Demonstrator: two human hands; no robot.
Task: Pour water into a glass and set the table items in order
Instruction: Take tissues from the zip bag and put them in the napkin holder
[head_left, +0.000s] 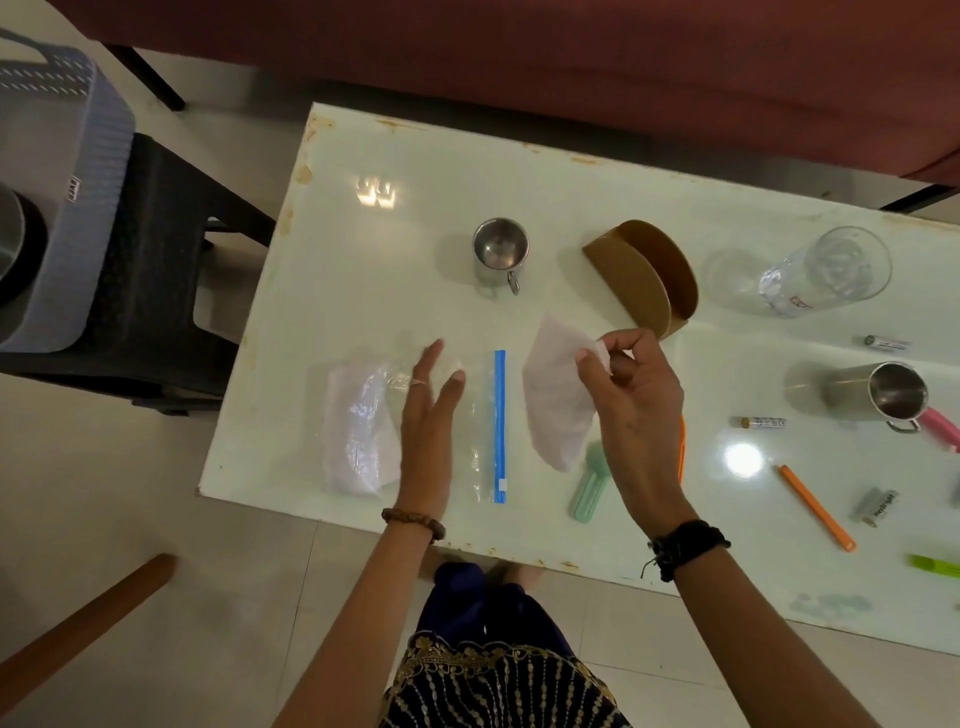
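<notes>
A clear zip bag (467, 431) with a blue seal strip lies flat on the white table (363, 171), with white tissue inside at its left end. My left hand (428, 415) hovers over or rests on the bag with straight fingers. My right hand (631, 410) pinches a white tissue (556, 395) at its top corner and holds it above the table, right of the bag. A small steel cup (500, 254) stands behind. A clear glass (826, 273) stands at the right, and a steel mug (883, 397) is nearer.
A brown wooden holder (649, 278) stands mid-table. Batteries (763, 422), an orange pencil (815, 506), a green clip (589, 486), a pink item (943, 428) and a lime marker (935, 565) lie at the right. A black stool (156, 260) with a grey appliance (57, 182) stands left of the table.
</notes>
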